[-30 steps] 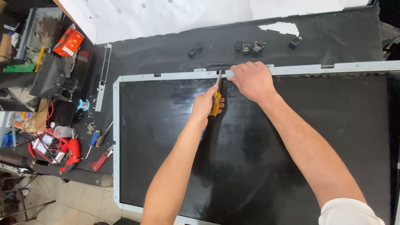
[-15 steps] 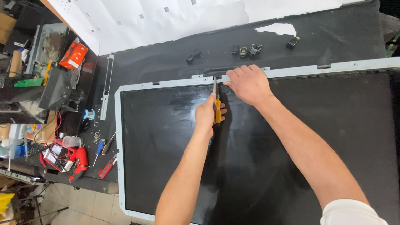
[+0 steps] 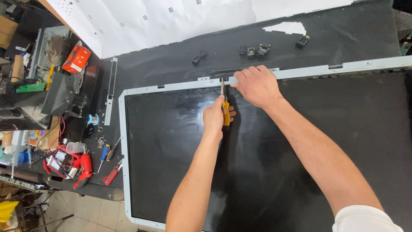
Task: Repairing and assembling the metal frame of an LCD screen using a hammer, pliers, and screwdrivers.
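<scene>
A large flat screen panel (image 3: 171, 150) with a pale metal frame (image 3: 124, 141) lies face up on a black workbench. My left hand (image 3: 216, 115) grips a yellow-handled screwdriver (image 3: 225, 112), whose tip meets the frame's top edge. My right hand (image 3: 256, 85) rests just to the right of the tip, fingers pressed flat on the top frame strip.
Several small black plastic parts (image 3: 256, 50) lie on the bench (image 3: 343, 38) beyond the panel. A loose metal strip (image 3: 110, 90) lies left of the frame. Hand tools, a red tool (image 3: 85, 168), screws and clutter fill the left side. White sheets (image 3: 150, 21) cover the far bench.
The view has shifted, so the panel sits further right and lower in frame. Both hands stay at the same spot on the top frame edge with the screwdriver.
</scene>
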